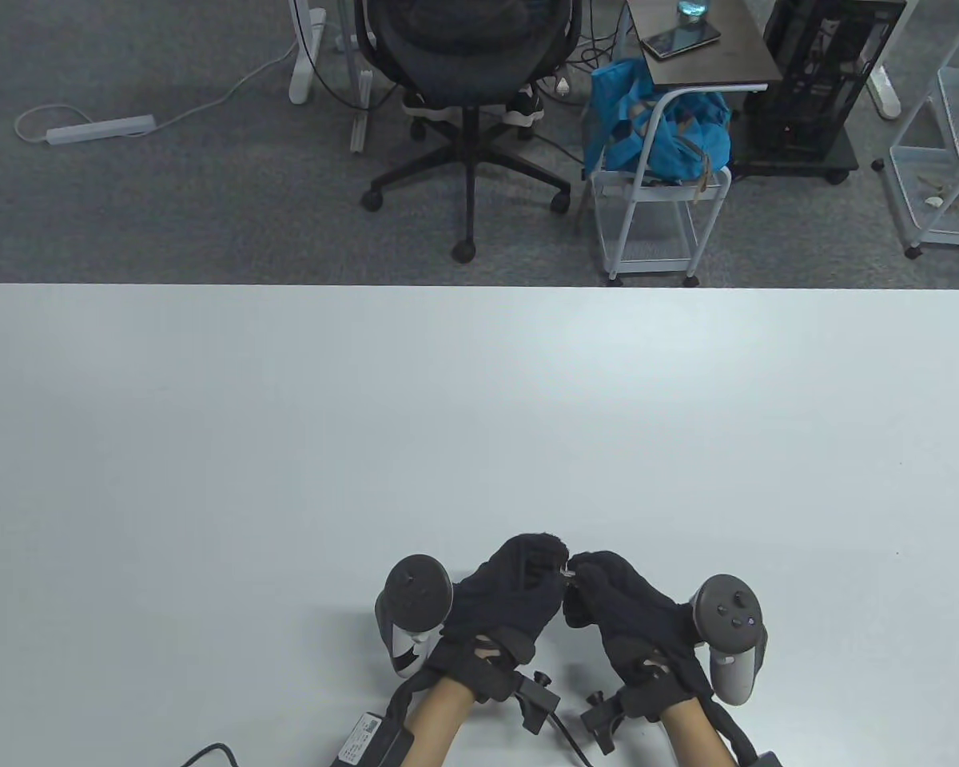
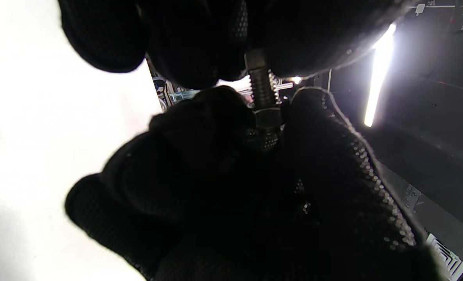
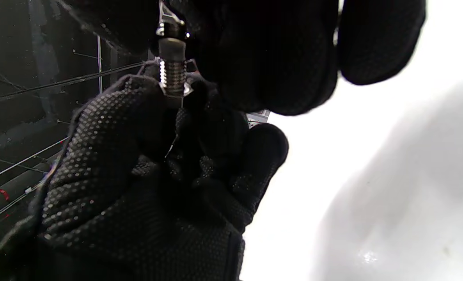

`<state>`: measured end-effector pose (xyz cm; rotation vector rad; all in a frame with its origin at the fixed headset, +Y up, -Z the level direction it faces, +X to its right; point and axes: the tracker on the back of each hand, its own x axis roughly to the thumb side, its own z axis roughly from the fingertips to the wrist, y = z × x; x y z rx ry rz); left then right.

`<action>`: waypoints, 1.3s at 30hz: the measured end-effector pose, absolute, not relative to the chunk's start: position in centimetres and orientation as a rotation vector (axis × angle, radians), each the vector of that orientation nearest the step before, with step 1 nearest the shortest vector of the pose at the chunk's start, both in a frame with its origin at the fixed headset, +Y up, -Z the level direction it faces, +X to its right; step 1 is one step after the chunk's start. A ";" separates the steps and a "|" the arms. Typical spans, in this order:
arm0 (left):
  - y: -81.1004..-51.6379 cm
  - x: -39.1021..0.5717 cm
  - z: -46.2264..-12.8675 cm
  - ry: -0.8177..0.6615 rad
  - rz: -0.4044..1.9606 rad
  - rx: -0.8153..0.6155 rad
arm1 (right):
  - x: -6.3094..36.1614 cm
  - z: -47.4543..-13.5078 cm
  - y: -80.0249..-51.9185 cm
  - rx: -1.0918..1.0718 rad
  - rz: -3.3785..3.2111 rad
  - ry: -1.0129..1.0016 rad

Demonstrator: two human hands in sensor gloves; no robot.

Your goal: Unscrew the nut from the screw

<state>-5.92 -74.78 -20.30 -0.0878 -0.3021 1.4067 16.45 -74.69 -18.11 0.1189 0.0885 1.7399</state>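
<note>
A threaded metal screw (image 2: 263, 88) with a hex nut (image 2: 268, 117) on it is held in the air between my two hands, low over the white table (image 1: 479, 415) near its front edge. My left hand (image 1: 539, 563) grips one end of the screw; its fingers (image 2: 215, 39) close over that end. My right hand (image 1: 595, 571) pinches the nut end, with a finger on each side (image 2: 317, 128). In the right wrist view the bare thread (image 3: 172, 76) shows between my right hand's fingers (image 3: 262, 50) and my left hand (image 3: 110, 156). Both ends of the screw are hidden by gloves.
The table's far edge (image 1: 479, 286) runs across the middle of the table view. Beyond it on the floor stand an office chair (image 1: 467, 96), a white cart with a blue bag (image 1: 655, 136) and a shelf unit (image 1: 947, 152). A black cable (image 1: 208, 753) lies at the front left.
</note>
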 end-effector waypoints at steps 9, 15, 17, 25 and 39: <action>-74.9 -6.1 -20.4 -0.312 1.439 -0.095 | 16.6 -18.2 -74.2 0.173 1.708 0.040; -74.9 -6.1 -20.4 -0.312 1.433 -0.105 | 16.6 -18.1 -74.0 0.178 1.731 -0.002; -74.9 -6.1 -20.4 -0.307 1.431 -0.100 | 16.6 -18.1 -74.0 0.178 1.729 -0.001; -74.9 -6.1 -20.4 -0.296 1.434 -0.090 | 16.5 -18.1 -74.4 0.155 1.714 0.038; -74.9 -6.0 -20.4 -0.303 1.424 -0.091 | 16.5 -18.1 -73.8 0.173 1.731 -0.010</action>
